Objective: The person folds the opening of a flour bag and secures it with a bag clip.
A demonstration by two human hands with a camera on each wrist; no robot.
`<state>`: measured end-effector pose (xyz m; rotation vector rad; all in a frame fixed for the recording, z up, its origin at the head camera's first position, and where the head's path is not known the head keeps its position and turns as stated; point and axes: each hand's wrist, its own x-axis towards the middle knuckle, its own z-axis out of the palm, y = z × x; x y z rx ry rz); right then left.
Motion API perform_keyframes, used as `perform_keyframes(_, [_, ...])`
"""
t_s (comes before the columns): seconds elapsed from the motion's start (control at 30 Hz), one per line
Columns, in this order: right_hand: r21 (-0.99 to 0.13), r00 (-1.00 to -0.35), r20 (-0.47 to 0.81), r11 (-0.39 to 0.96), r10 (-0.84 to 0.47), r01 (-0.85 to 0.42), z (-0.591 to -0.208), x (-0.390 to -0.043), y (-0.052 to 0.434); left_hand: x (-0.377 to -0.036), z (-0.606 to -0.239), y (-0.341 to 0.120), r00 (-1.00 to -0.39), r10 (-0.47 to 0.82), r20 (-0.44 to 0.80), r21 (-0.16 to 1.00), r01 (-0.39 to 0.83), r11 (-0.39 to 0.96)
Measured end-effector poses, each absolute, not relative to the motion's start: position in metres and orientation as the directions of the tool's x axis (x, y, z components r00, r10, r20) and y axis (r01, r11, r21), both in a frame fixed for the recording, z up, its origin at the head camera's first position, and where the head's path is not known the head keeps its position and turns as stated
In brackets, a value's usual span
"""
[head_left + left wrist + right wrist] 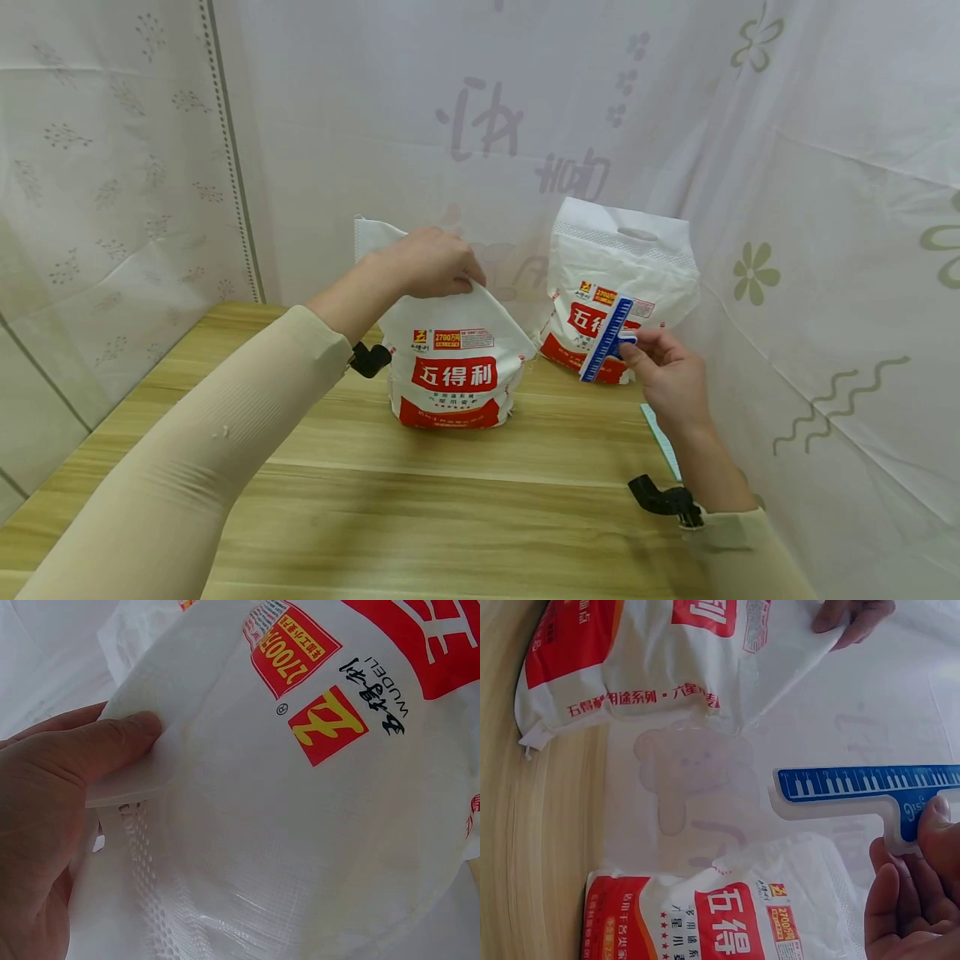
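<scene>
A white flour bag (453,367) with red print stands upright on the table. My left hand (431,262) pinches its upper part; in the left wrist view the thumb of my left hand (45,795) presses on the folded white top. To the right, my right hand (671,375) holds a long blue-and-white clip (607,340) by its handle, between thumb and fingers. Piano keys are printed along the clip (855,782) in the right wrist view. The clip is apart from the held bag and, in the head view, overlaps the second flour bag (622,258) behind it.
The second bag has a handle slot at its top and stands near the back curtain (337,125). A thin pale-green flat item (660,442) lies by the right edge of the wooden table (420,517). Printed curtains hang on the sides.
</scene>
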<state>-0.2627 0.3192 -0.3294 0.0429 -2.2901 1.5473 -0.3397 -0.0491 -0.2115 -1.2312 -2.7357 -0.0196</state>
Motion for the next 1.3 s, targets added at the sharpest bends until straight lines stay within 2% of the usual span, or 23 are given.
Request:
perform_keyframes(0.23, [-0.945, -0.945, 0.28, 0.225, 0.172, -0.239, -0.327, -0.267, 0.325, -0.341, -0.213, -0.05, -0.654, 0.744, 0.137, -0.056, 0.745, 0.665])
perform_keyframes(0.53, [-0.986, -0.971, 0.166, 0.036, 0.172, -0.162, -0.328, -0.276, 0.331, -0.341, -0.213, -0.048, -0.659, 0.74, 0.132, -0.053, 0.741, 0.669])
perform_keyframes(0.77, [-0.994, -0.98, 0.107, 0.052, 0.168, -0.099, -0.324, -0.284, 0.327, -0.341, -0.211, -0.048, -0.662, 0.74, 0.122, -0.045, 0.741, 0.67])
perform_keyframes(1.0, [-0.993, -0.983, 0.115, 0.015, 0.142, -0.114, -0.32, -0.298, 0.317, -0.342, -0.212, -0.048, -0.668, 0.734, 0.124, -0.042, 0.736, 0.676])
perform_keyframes(1.3, [-0.991, -0.982, 0.13, 0.049, 0.138, -0.125, -0.312, -0.314, 0.3, -0.341, -0.212, -0.049, -0.664, 0.736, 0.129, -0.036, 0.739, 0.673])
